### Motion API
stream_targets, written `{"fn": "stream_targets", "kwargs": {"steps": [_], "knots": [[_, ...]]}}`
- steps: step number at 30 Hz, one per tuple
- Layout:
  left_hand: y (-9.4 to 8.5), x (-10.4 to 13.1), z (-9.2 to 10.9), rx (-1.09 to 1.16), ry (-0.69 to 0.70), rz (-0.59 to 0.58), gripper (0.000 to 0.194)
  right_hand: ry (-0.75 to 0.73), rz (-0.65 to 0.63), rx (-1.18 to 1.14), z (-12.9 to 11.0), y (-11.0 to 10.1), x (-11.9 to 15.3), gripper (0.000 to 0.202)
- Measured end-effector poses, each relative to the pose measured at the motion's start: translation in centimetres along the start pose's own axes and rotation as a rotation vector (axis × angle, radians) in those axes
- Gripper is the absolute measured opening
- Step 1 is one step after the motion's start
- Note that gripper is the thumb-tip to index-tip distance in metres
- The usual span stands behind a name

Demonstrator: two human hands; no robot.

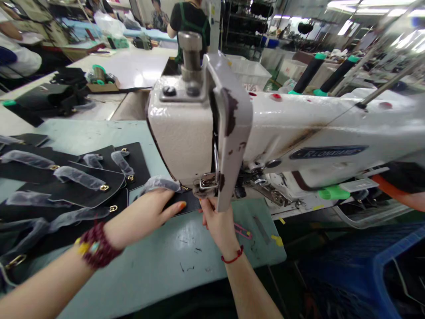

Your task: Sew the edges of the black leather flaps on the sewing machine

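A black leather-like piece [186,202] lies on the sewing machine's bed, its far part hidden behind the machine head [181,133]. My left hand [149,215] rests on its left part, thumb stretched out over it and the other fingers mostly hidden. Clear plastic wrap [159,182] shows just beyond that hand. At the piece's right end, close beside the needle area, my right hand [219,221] pinches the edge. The machine's lever bar [232,133] covers part of those fingers.
Several black flaps [89,181] with plastic-wrapped straps and gold buckles overlap at left on the green table [149,270]. A pink tool [243,231] and thread scraps lie nearer me. A blue crate [345,270] stands at lower right. Other people are in the background.
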State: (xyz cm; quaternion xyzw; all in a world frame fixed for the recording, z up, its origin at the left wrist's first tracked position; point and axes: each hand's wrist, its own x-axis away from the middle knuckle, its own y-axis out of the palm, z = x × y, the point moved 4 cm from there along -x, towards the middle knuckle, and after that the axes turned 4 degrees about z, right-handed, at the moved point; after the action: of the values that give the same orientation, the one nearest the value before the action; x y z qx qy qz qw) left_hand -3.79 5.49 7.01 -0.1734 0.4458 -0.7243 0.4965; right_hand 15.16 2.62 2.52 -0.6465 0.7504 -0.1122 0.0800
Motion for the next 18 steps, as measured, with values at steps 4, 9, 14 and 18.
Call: {"fn": "stream_targets", "kwargs": {"steps": [4,9,14,18], "knots": [[3.3,7.2,3.3,0.188,-0.073,0.119,0.028,-0.021,0.000,0.007,0.0,0.0,0.0,0.050],[10.3,6.3,3.6,1.259,-0.540,0.168,0.038,-0.047,-0.012,0.035,-0.1,-0.1,-0.2,0.052],[11.5,1.9,1.8,1.564,-0.879,0.309,0.050,-0.071,-0.016,0.076,-0.3,-0.2,-0.2,0.051],[10.9,2.2,0.8,1.361,-0.954,0.280,0.045,-0.073,-0.008,0.068,-0.2,-0.2,-0.1,0.050]]}}
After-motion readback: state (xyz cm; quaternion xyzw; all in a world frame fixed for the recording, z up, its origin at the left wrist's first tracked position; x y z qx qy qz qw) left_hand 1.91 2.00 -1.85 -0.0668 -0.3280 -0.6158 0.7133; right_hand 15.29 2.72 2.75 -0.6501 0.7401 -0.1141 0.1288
